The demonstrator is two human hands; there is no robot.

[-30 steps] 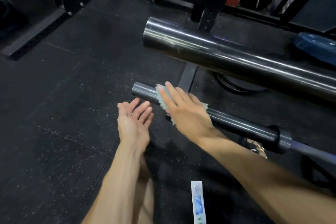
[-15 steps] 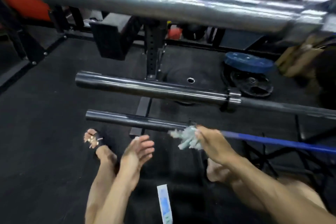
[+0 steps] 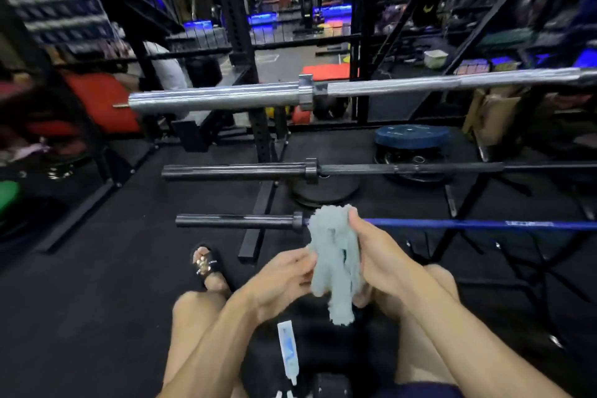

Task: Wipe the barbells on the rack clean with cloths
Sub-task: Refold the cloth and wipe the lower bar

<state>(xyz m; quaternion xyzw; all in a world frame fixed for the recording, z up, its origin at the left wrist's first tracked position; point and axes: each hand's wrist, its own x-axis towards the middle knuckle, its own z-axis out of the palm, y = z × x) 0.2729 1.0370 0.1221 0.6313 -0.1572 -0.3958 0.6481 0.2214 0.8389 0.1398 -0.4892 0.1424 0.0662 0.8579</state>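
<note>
Head view: three barbells (image 3: 232, 170), two hands (image 3: 284, 281) holding one cloth (image 3: 336, 255)

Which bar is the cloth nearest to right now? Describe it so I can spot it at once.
Three barbells lie across the black rack, one above another. The one you want is the lowest barbell, just beyond the grey cloth that both hands hold. Unlike the silver top barbell and the all-black middle barbell, its shaft is blue.
</note>
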